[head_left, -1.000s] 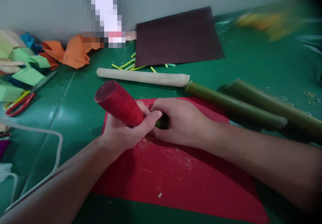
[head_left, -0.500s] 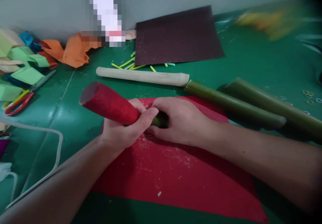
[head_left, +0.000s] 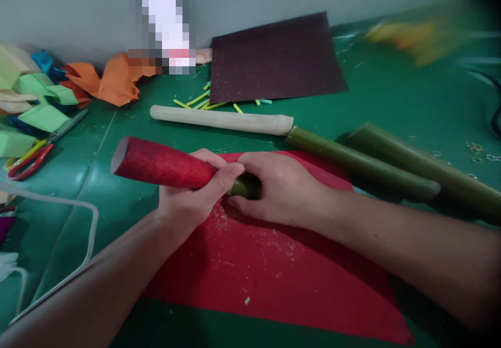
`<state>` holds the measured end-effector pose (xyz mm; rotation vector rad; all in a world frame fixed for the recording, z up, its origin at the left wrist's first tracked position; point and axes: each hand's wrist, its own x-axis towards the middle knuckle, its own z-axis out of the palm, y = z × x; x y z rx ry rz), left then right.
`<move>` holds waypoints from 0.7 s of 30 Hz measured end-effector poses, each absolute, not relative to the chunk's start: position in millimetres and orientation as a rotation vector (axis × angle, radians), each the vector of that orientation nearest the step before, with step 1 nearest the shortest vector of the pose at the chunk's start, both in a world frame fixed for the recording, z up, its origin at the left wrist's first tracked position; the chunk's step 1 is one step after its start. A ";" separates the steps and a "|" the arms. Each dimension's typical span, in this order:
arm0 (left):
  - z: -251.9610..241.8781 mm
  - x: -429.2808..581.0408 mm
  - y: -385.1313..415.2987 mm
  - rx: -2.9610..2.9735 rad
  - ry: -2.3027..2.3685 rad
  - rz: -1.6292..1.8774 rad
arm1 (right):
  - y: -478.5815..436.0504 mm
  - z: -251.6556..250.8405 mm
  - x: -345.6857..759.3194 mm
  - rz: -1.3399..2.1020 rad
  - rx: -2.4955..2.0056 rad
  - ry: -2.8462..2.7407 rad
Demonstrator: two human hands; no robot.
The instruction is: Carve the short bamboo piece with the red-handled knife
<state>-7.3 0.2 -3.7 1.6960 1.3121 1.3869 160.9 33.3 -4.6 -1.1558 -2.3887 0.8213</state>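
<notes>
A red paper tube (head_left: 156, 164) sticks out to the left, and my left hand (head_left: 195, 196) is closed round its right end. A short green bamboo piece (head_left: 243, 187) shows between my hands. Wrapped over that green piece is my right hand (head_left: 285, 189), which hides most of it. Both hands rest over a red paper sheet (head_left: 274, 270) sprinkled with pale shavings.
A half-peeled bamboo stick (head_left: 223, 119) and two green bamboo poles (head_left: 395, 168) lie behind the hands. A dark sandpaper sheet (head_left: 276, 58) leans at the wall. Red-handled scissors (head_left: 31, 160), folded coloured paper (head_left: 39, 97) and a white cable (head_left: 78, 243) are at the left.
The red tube's free end has swung down and to the left, from pointing up to lying nearly level. Both hands kept their grip and barely shifted.
</notes>
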 end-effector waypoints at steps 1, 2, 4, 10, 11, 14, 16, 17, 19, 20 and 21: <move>-3.2 -7.7 0.1 1.703 1.290 1.364 | 33.3 -4.7 160.8 0.827 -1.160 -2.393; -2.4 -7.9 -0.1 1.718 1.270 1.350 | 33.4 -4.6 160.8 0.832 -1.163 -2.395; -0.7 -8.1 -0.8 1.743 1.253 1.331 | 33.6 -4.0 161.0 0.849 -1.164 -2.401; 2.0 -9.3 -0.7 1.830 1.207 1.201 | 34.0 -1.0 161.3 0.901 -1.163 -2.414; 2.3 -9.6 -0.5 1.841 1.196 1.169 | 34.1 -0.8 161.1 0.905 -1.163 -2.417; 2.1 -9.9 -0.4 1.835 1.220 1.138 | 34.1 -0.7 160.7 0.904 -1.162 -2.419; 0.3 -9.9 -0.4 1.833 1.258 1.167 | 34.0 -1.5 160.5 0.898 -1.166 -2.413; -1.0 -10.0 -0.3 1.820 1.282 1.216 | 33.9 -2.1 160.5 0.892 -1.171 -2.410; -4.0 -10.5 0.1 1.743 1.329 1.346 | 33.7 -3.2 160.5 0.868 -1.180 -2.405; -5.2 -10.8 0.4 1.688 1.343 1.397 | 33.6 -3.7 160.6 0.855 -1.182 -2.405; -6.1 -11.1 0.6 1.639 1.351 1.429 | 33.6 -3.9 160.7 0.851 -1.180 -2.408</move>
